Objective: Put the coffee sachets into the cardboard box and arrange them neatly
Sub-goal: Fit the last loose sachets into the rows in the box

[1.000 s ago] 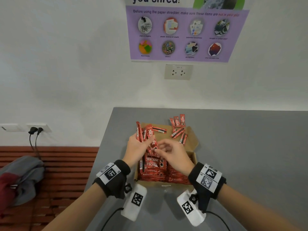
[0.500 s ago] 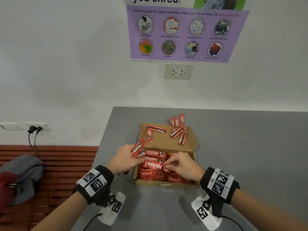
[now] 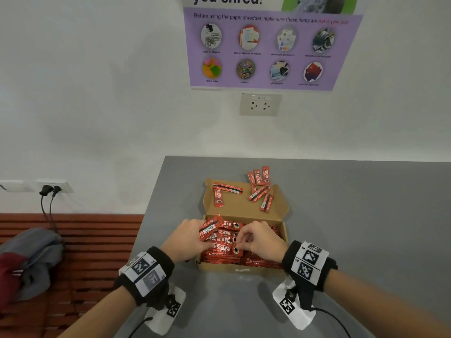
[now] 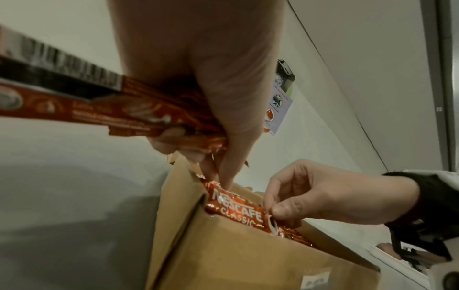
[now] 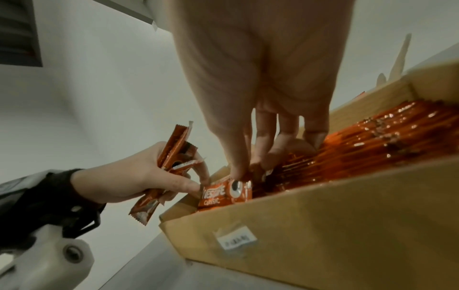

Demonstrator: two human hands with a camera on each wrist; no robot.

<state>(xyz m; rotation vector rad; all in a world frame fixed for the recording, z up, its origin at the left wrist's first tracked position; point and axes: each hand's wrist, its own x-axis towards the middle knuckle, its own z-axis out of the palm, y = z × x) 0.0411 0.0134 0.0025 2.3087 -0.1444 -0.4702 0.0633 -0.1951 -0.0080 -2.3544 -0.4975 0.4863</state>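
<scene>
Sachet lies crosswise in box.

Grey table, set against a white wall. Open cardboard box resting directly on the surface near the front edge, lid flap folded back flat behind it. Three red coffee sachets lying on the tabletop just beyond the flap's far right corner, side by side, one overlapping the flap edge.
</scene>
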